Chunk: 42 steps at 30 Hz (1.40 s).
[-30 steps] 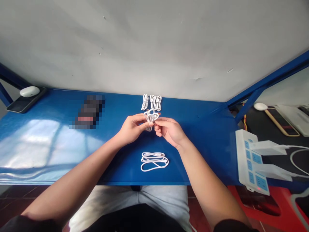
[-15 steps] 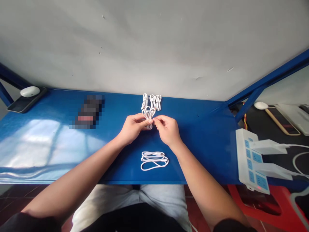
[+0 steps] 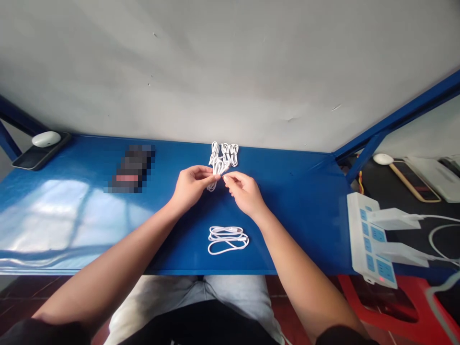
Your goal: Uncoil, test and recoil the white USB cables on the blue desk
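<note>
From the head view, with 12 o'clock toward the wall, the person's left hand (image 3: pixel 192 186) is closed on a looped white cable (image 3: pixel 217 168), its thumb pressing the loops into a narrow bunch that seems held tight to stop it springing apart. A lower loop hangs just below the fingers. The right hand (image 3: pixel 244 192) comes in from about 3 o'clock, its thumb and forefinger pinched together at the edge of the bunch; whether they grasp the cable or only touch it is too fine to tell.

At 12 o'clock, just past the hands, small bundled white cables (image 3: pixel 225 154) lie side by side on the blue table (image 3: pixel 287 225). At 6 o'clock a loosely coiled white cable (image 3: pixel 228 241) lies apart, clear of the hands' working space. At 9 o'clock sits a pixelated object (image 3: pixel 131 167) that cannot be made out. Off at about 4 o'clock, a white power strip (image 3: pixel 366 239) holds two white chargers (image 3: pixel 393 219), placed there perhaps to keep their leads away from the bundles.
</note>
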Each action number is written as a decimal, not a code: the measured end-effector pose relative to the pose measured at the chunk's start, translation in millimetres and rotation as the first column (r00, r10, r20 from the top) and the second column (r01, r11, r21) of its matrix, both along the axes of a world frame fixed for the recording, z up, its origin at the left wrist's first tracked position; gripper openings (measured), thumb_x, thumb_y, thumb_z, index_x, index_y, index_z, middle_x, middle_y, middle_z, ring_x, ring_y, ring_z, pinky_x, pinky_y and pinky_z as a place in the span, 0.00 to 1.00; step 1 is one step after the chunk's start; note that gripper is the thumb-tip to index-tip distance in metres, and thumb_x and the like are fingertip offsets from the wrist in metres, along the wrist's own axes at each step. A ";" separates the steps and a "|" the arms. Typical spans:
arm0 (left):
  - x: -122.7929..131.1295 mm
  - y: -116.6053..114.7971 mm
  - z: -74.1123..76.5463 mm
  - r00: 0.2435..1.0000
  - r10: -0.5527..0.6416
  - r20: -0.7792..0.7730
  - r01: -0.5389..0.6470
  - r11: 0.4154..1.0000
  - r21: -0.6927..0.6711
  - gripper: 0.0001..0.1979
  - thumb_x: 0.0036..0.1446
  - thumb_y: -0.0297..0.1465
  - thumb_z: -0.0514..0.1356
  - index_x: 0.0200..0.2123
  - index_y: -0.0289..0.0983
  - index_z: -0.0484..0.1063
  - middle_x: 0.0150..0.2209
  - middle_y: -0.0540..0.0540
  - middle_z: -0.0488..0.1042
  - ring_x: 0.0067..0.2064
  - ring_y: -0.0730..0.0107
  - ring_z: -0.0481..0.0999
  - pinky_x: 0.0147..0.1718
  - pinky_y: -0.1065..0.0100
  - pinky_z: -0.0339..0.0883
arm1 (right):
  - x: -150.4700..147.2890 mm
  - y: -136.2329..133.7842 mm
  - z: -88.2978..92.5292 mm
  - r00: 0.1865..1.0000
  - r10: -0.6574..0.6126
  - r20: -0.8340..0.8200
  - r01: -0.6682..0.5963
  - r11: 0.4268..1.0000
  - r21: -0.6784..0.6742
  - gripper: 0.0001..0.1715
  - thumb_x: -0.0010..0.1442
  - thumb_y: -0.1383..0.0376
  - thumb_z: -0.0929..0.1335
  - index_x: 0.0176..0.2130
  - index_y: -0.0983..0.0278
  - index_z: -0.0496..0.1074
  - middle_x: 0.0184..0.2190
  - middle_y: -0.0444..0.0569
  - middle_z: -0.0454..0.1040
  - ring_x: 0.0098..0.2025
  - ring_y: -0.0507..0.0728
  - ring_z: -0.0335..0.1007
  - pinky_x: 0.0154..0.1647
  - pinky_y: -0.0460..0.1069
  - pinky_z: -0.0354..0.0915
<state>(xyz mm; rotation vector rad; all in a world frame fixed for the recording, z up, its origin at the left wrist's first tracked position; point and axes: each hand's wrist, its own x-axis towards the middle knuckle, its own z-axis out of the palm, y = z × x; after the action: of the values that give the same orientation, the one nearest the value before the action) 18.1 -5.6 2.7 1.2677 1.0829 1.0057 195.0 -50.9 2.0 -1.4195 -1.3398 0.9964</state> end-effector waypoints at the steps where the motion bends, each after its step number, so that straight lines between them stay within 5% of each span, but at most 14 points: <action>1: -3.8 5.8 1.3 0.999 0.044 -0.029 -0.044 0.999 0.001 0.23 0.44 0.43 0.75 0.38 0.32 0.79 0.35 0.40 0.82 0.34 0.65 0.80 0.33 0.67 0.71 | -0.2 -0.9 0.3 1.000 0.011 0.014 -0.011 1.000 0.003 0.18 0.62 0.51 0.68 0.38 0.63 0.77 0.31 0.46 0.76 0.31 0.53 0.69 0.33 0.48 0.65; 5: -20.5 41.5 4.8 0.940 0.229 -0.253 -0.202 0.971 0.128 0.22 0.44 0.43 0.74 0.36 0.33 0.79 0.33 0.41 0.81 0.32 0.65 0.79 0.30 0.68 0.68 | -0.2 -5.5 5.0 0.991 0.069 0.111 -0.068 0.998 -0.018 0.16 0.62 0.54 0.69 0.38 0.63 0.78 0.33 0.47 0.79 0.35 0.55 0.73 0.37 0.49 0.67; 9: -20.4 79.8 5.3 0.821 0.218 -0.527 -0.148 0.974 0.172 0.16 0.44 0.39 0.74 0.32 0.34 0.79 0.32 0.42 0.80 0.32 0.64 0.77 0.32 0.66 0.67 | 9.1 -9.6 14.9 0.965 0.095 0.245 -0.090 0.995 -0.034 0.12 0.61 0.58 0.69 0.37 0.62 0.80 0.33 0.48 0.80 0.35 0.56 0.74 0.38 0.50 0.68; 15: 2.8 105.2 5.5 0.750 0.162 -0.641 -0.053 0.981 0.185 0.13 0.51 0.40 0.70 0.27 0.35 0.78 0.25 0.44 0.76 0.31 0.63 0.75 0.34 0.64 0.65 | 62.9 -11.5 24.2 0.876 -0.143 0.461 0.208 0.974 -0.093 0.13 0.60 0.64 0.69 0.43 0.63 0.81 0.41 0.52 0.82 0.41 0.59 0.76 0.45 0.53 0.69; 18: 3.4 94.4 6.6 0.734 0.229 -0.640 -0.019 0.948 0.318 0.15 0.60 0.41 0.63 0.31 0.34 0.80 0.31 0.41 0.77 0.34 0.61 0.75 0.39 0.62 0.66 | 84.5 -12.1 20.3 0.811 -0.078 0.580 0.222 0.958 -0.182 0.16 0.60 0.63 0.70 0.47 0.62 0.81 0.45 0.54 0.80 0.43 0.60 0.76 0.46 0.54 0.69; 21: -1.6 58.6 14.0 0.765 0.296 -0.572 0.039 0.865 0.500 0.16 0.63 0.41 0.61 0.41 0.34 0.81 0.42 0.37 0.77 0.41 0.59 0.75 0.45 0.61 0.66 | 89.8 -10.4 16.2 0.753 -0.018 0.658 0.192 0.962 -0.195 0.13 0.60 0.63 0.70 0.44 0.62 0.81 0.46 0.55 0.79 0.42 0.60 0.76 0.45 0.54 0.68; 22: -3.2 41.4 17.9 0.785 0.233 -0.574 0.121 0.851 0.512 0.17 0.63 0.42 0.61 0.42 0.35 0.81 0.42 0.38 0.77 0.42 0.59 0.75 0.44 0.61 0.66 | 88.9 -9.3 15.9 0.746 -0.004 0.666 0.185 0.962 -0.201 0.11 0.60 0.64 0.70 0.41 0.62 0.81 0.44 0.55 0.79 0.41 0.60 0.76 0.43 0.53 0.68; 24: -5.7 2.9 26.0 0.766 -0.091 -0.637 0.433 0.805 0.405 0.20 0.63 0.47 0.61 0.43 0.36 0.80 0.40 0.40 0.78 0.40 0.60 0.76 0.41 0.62 0.67 | 85.5 -6.9 16.7 0.743 0.028 0.669 0.176 0.956 -0.236 0.09 0.61 0.66 0.68 0.36 0.62 0.80 0.38 0.53 0.80 0.38 0.59 0.75 0.39 0.51 0.67; 26: -7.4 -34.2 31.8 0.615 -0.347 -0.708 0.682 0.685 0.257 0.22 0.58 0.49 0.65 0.44 0.37 0.81 0.41 0.41 0.78 0.42 0.59 0.77 0.42 0.62 0.68 | 82.0 -4.3 18.2 0.725 0.063 0.686 0.173 0.947 -0.269 0.09 0.60 0.68 0.67 0.33 0.62 0.79 0.35 0.52 0.80 0.36 0.58 0.74 0.35 0.50 0.65; 30: -11.4 -78.1 30.2 0.461 -0.402 -0.791 0.778 0.612 0.142 0.15 0.59 0.40 0.67 0.45 0.37 0.81 0.42 0.41 0.78 0.42 0.59 0.78 0.41 0.64 0.69 | 77.6 3.3 18.7 0.666 0.087 0.741 0.159 0.954 -0.254 0.10 0.59 0.71 0.66 0.33 0.63 0.78 0.37 0.54 0.80 0.36 0.58 0.73 0.33 0.50 0.62; 36: -15.5 -60.2 16.3 0.481 -0.387 -0.787 0.776 0.606 0.176 0.10 0.65 0.34 0.61 0.44 0.39 0.82 0.43 0.42 0.78 0.42 0.61 0.78 0.40 0.66 0.68 | 71.6 16.1 30.2 0.652 0.054 0.757 0.130 0.975 -0.181 0.13 0.62 0.70 0.64 0.32 0.63 0.78 0.35 0.53 0.80 0.35 0.58 0.73 0.34 0.50 0.61; 42: -11.3 -11.6 13.6 0.603 -0.133 -0.787 0.552 0.781 0.292 0.11 0.60 0.39 0.64 0.40 0.40 0.83 0.37 0.41 0.80 0.38 0.59 0.77 0.36 0.66 0.65 | 51.4 7.4 49.0 0.793 0.141 0.592 0.017 0.967 -0.253 0.13 0.58 0.54 0.72 0.31 0.61 0.78 0.34 0.52 0.81 0.29 0.56 0.72 0.27 0.49 0.60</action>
<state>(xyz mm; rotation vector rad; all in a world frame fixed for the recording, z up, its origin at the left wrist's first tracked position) 6.8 -17.2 16.3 2.3818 1.0854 0.4368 246.4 -43.5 51.0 -2.0115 -1.7770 0.7884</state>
